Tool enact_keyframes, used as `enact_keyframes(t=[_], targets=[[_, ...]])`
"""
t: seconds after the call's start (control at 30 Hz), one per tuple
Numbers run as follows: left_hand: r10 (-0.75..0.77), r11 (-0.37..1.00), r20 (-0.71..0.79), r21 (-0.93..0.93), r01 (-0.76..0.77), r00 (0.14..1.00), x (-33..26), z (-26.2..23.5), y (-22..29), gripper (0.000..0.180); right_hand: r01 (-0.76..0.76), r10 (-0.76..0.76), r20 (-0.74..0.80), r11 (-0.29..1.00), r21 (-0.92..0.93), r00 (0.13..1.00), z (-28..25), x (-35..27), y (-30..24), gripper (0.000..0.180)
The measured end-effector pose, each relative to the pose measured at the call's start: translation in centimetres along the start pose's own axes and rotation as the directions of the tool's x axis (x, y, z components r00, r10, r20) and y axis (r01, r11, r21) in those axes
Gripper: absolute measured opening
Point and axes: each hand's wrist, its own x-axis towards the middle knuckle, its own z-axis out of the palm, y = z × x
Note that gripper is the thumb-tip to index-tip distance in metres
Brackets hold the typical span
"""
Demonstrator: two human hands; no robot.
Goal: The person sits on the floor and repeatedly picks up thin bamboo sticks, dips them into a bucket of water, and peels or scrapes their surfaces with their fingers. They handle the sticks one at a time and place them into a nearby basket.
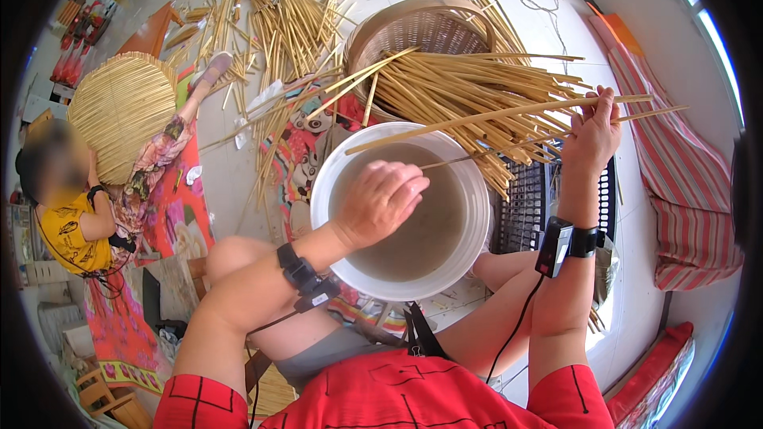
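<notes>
My left hand [380, 205] is closed over a white bucket [319, 214] of cloudy greyish water [413, 230]. From its fingertips a thin brown stem [477, 156] runs right toward my other hand. My right hand [592, 129], raised beyond the bucket's right side, pinches a thicker pale straw stalk [469, 125]. That stalk slants across the bucket's far rim. The thin stem also reaches this hand, and a slender tip sticks out past the fingers. How the fingers of my left hand grip is partly hidden behind its back.
A wicker basket [429, 17] with a bundle of stalks [453, 83] lies beyond the bucket, partly over a black plastic crate [520, 210]. More stalks [286, 16] are strewn on the floor. At left, a seated person [75, 222] holds a round straw mat [119, 111]. Striped cloth [675, 167] hangs at right.
</notes>
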Motion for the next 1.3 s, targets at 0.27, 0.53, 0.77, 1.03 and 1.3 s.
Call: enact_keyframes(t=[0.27, 0.53, 0.77, 1.03, 1.3], targets=[[-0.494, 0.388, 0.322, -0.75, 0.536, 0.808, 0.2, 1.3, -1.3, 0.045, -0.171, 0.162, 0.207, 0.985, 0.026, 0.965, 2.8, -6.1, 0.7, 0.014], [-0.593, -0.381, 0.512, -0.858, 0.344, 0.621, 1.5, -1.3, -2.5, 0.039, -0.53, 0.494, 0.467, 0.846, -0.062, 0.734, 3.4, -13.9, 4.0, 0.014], [-0.733, -0.228, 0.335, -0.941, 0.25, 0.592, 1.3, -2.9, -4.6, 0.027, -0.529, 0.543, 0.306, 0.838, -0.136, 0.782, 2.6, -13.2, 5.3, 0.036], [-0.754, 0.442, -0.072, -0.791, 0.422, 0.653, 0.6, -5.9, -7.5, 0.026, -0.467, 0.575, 0.358, 0.813, -0.348, 0.736, 3.0, -13.9, 5.2, 0.032], [-0.65, 0.715, 0.022, -0.321, 0.621, 0.759, 0.1, -3.7, -6.9, 0.019, -0.021, 0.774, 0.455, 0.516, -0.857, 0.441, 0.6, -15.5, 13.4, 0.03]])
